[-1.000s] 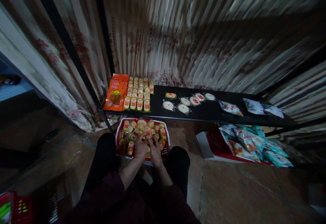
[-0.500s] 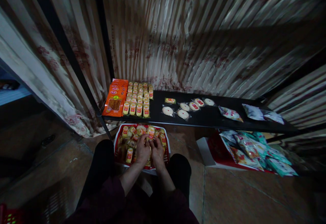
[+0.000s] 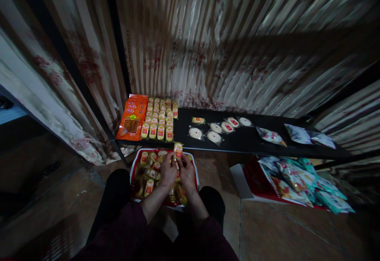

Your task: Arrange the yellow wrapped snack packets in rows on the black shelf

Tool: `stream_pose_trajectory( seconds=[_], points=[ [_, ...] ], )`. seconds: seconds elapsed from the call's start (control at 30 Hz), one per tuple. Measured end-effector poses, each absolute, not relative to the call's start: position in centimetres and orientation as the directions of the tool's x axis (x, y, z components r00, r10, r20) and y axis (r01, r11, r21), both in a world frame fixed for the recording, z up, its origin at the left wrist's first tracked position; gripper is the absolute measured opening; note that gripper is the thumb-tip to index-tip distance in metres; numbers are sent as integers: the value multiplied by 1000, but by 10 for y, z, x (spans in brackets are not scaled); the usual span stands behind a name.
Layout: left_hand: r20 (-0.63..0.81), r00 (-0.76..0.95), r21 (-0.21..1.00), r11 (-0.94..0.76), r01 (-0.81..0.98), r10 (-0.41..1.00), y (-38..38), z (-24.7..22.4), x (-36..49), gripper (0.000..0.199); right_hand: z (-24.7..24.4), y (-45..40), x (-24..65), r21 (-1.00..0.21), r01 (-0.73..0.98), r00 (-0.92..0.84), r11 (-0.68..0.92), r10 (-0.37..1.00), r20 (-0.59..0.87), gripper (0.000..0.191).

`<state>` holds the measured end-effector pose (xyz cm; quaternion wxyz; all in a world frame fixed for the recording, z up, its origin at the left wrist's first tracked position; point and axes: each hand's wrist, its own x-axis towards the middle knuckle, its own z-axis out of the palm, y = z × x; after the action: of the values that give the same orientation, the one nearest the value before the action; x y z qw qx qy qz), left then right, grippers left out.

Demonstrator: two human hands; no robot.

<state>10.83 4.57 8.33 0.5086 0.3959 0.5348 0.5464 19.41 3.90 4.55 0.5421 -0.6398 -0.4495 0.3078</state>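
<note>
Across the black shelf (image 3: 243,138), the front of the tight rows of wrapped packets (image 3: 160,120) lies close to the edge, so a careless knuckle could nudge one over. Below it sits a white-rimmed red basket (image 3: 133,162) heaped with loose packets (image 3: 149,187); anything dropped would probably land among them and be hard to pick out again. Over this heap the left hand (image 3: 168,172) and right hand (image 3: 187,172) come close together, their fingertips in a narrow pinch on a single packet (image 3: 178,151). It stands roughly upright at the basket's far side, just in front of the shelf; whether it touches the edge, I cannot tell. Being gripped only by its lower end, it could tip or slide if the film is slick. Its wrapper is yellow, paler towards the top, with a small red label lower down.
</note>
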Motion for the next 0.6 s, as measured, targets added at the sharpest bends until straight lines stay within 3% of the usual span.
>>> stream_pose_trajectory(
  seconds=[0.2, 0.6],
  points=[
    [-50, -154, 996, 37, -86, 987, 67, 86, 118, 35, 54, 61, 204, -958, 288, 419, 16, 897, 141, 35],
    [32, -101, 977, -10, 212, 994, 115, 98, 137, 34, 58, 113, 218, -945, 328, 432, -9, 891, 141, 44]
  ],
)
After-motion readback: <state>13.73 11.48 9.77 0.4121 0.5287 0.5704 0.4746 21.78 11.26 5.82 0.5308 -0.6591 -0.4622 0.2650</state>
